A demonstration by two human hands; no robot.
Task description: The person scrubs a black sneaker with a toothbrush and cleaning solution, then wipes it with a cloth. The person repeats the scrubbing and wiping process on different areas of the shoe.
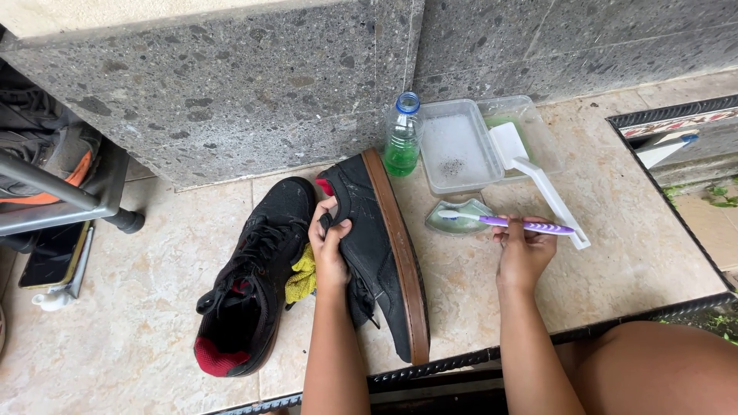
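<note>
My left hand (329, 242) grips the side of a black shoe with a brown sole (384, 246), tipped on its edge on the tiled floor. To its left lies a second black shoe (250, 284) with a red lining, upright. A yellow cloth (302, 278) sits between the two shoes, under my left wrist. My right hand (524, 250) holds a purple toothbrush (511, 223), its bristle end resting in a small clear dish (460, 217) of liquid.
A plastic bottle of green liquid (402, 138) stands by the stone wall (231, 84). Beside it are two clear trays (457, 150) and a white brush (538, 180). A phone (52, 253) lies at far left. A metal grate edge (461, 361) runs along the front.
</note>
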